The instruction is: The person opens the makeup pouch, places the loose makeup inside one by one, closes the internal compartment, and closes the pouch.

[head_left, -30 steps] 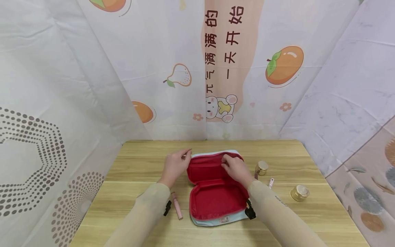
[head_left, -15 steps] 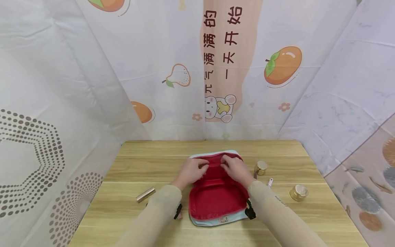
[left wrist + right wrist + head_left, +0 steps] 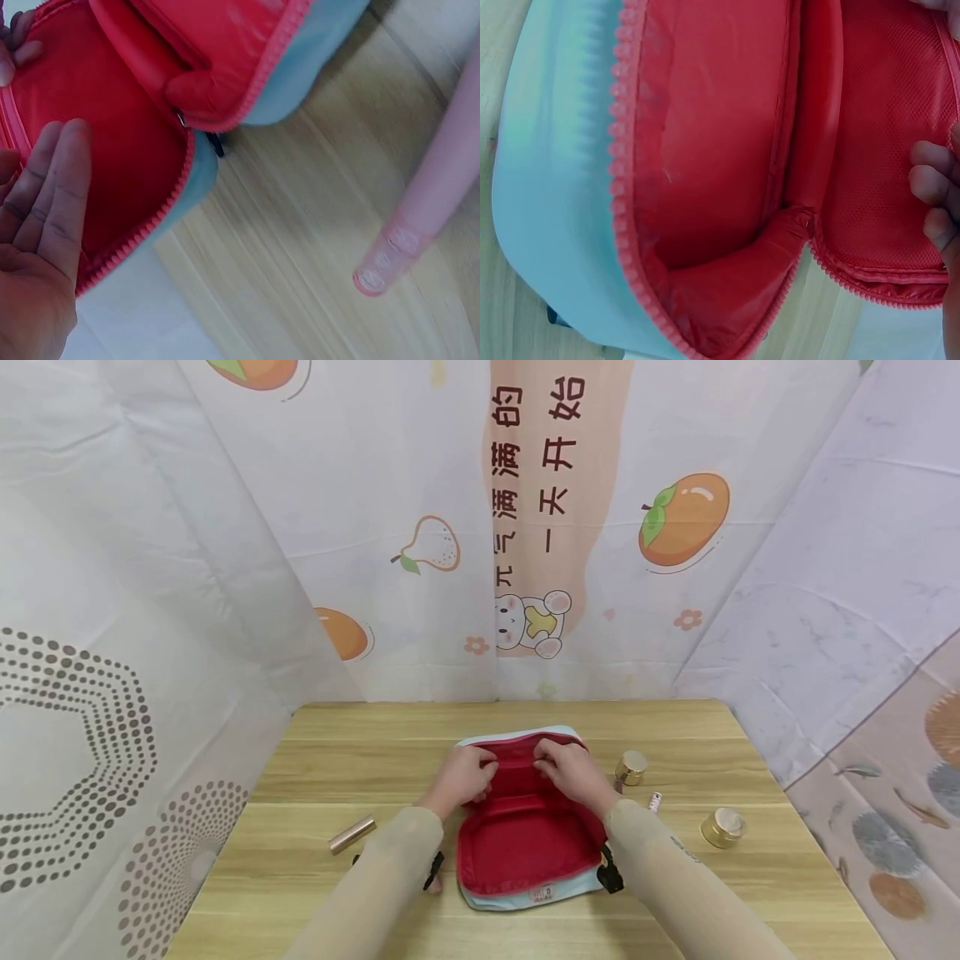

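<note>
While both hands are busy inside it, the light blue pouch [image 3: 528,852] with the red lining lies unzipped on the wooden table [image 3: 390,727], near half flat, far half tipped up. Left hand [image 3: 462,773] is over the left part of the pouch's far half, and the wrist cam shows some of its fingers pretty straight in front of the red mesh pocket [image 3: 900,165]. Right hand [image 3: 570,772] is at the right part of that same half, fingers bent. Honestly can't tell if either one is pinching the pocket edge, the fingertips are too hidden. Left of the pouch there's a shiny gold tube [image 3: 352,834], plus a pink tube [image 3: 427,202] just beside it, mostly under the sleeve in the head view. Right of the pouch: two gold jars [image 3: 632,767] and a small patterned stick [image 3: 656,802]
</note>
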